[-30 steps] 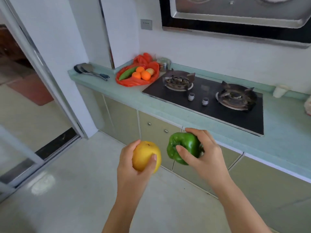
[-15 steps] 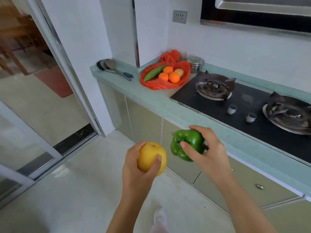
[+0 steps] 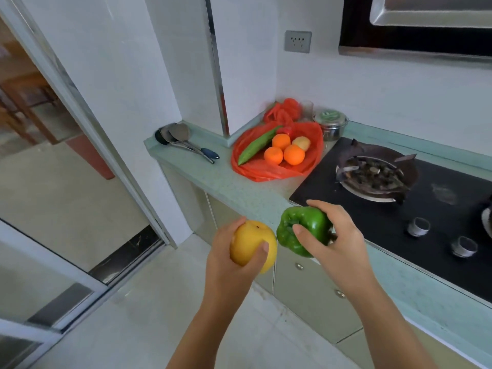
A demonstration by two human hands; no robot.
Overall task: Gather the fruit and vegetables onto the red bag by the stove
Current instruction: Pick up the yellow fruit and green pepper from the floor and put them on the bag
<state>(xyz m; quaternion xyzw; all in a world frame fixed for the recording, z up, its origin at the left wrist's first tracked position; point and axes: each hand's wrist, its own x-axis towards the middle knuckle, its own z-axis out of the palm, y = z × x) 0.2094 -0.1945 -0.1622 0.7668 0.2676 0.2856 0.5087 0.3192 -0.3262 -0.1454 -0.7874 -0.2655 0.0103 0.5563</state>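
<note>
You had stepped closer to the table (image 3: pixel 239 193), so the red bag (image 3: pixel 269 170) sat nearer than a second before. Your left hand (image 3: pixel 229 265) kept its grip curled round the yellow fruit (image 3: pixel 249 242), and your right hand (image 3: pixel 343 243) gripped the green pepper (image 3: pixel 306 229). Both were in the air at the table's front edge, well short of the bag. It lay beside the stove (image 3: pixel 426 209), carrying oranges (image 3: pixel 293 155) and a cucumber (image 3: pixel 258 149).

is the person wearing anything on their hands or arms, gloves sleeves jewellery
Nothing worn shows. The left hand and right hand are bare: no gloves, rings or wristbands. Both forearms are bare down to the picture's edge, so no sleeve is in view. Visible nails look short and unpainted.
</note>
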